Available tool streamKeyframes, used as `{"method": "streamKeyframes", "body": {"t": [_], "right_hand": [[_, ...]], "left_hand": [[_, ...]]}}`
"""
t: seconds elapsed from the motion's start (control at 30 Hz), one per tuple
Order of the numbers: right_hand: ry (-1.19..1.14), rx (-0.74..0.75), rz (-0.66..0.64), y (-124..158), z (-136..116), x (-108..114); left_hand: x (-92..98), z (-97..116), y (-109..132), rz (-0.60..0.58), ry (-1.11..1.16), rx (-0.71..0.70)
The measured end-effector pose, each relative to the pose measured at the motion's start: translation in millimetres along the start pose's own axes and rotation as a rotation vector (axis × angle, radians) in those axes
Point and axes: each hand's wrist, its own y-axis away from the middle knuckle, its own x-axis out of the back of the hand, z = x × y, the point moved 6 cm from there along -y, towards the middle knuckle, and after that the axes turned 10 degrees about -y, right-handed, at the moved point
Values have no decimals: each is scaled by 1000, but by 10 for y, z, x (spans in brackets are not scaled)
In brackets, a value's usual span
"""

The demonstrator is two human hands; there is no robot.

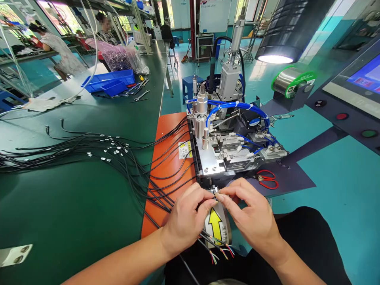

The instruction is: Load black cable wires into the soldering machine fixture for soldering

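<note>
Two hands work at the front edge of a machine [225, 146] on a green tabletop [74, 213].
Loose black cables [97, 152] spread leftward. The left hand [185, 219] grip pinches one cable [218, 247]; the right hand [252, 215] grip pinches its small metal tip [216, 192].

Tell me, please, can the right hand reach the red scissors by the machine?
Probably yes: the red scissors lie uncovered just beyond the right hand, nothing between them, though it is pinching a small part with the left hand.
</note>
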Motion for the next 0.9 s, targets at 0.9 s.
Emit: {"method": "streamKeyframes", "body": {"t": [0.9], "right_hand": [[76, 194, -92, -43, -116, -3]], "left_hand": [[-5, 47, 31, 19, -121, -79]]}}
